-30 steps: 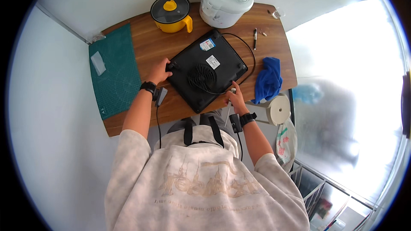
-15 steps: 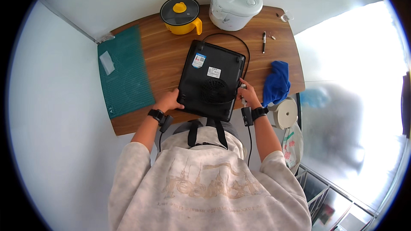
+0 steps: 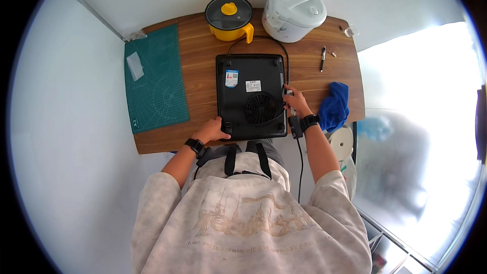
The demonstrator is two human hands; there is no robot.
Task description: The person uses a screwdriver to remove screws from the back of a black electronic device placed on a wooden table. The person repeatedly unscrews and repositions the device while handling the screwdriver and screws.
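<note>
Two hands [image 3: 212, 130] [image 3: 298, 102] flank the black appliance [image 3: 243, 106], left gripping its near corner, right clasping a tool [image 3: 290, 93].

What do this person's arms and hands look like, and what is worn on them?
The left hand and right hand are bare, without gloves. Each wrist has a black strap with a small dark box beside it; a thin black cable hangs from the right one. The loose, mottled pale beige sleeves end near the elbows.

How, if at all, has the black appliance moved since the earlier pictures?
Yes: judged against the table, the appliance has turned counterclockwise in this view.
</note>
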